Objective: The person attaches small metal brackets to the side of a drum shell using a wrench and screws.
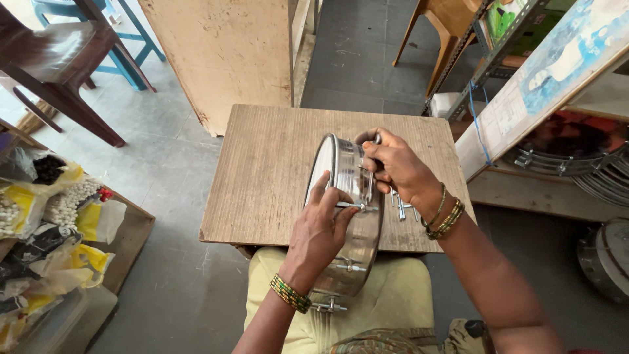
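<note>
The person is holding a round shiny metal drum (347, 216) up on its edge, leaning against the near edge of the wooden table (268, 170) and over the lap. The left hand (321, 229) is gripping the drum's rim, with the thumb by a small metal bolt (357, 206). The right hand (393, 167) is closing tight on a little tool at the top of the drum. More metal bolts (403, 204) are lying on the table just beside the drum.
</note>
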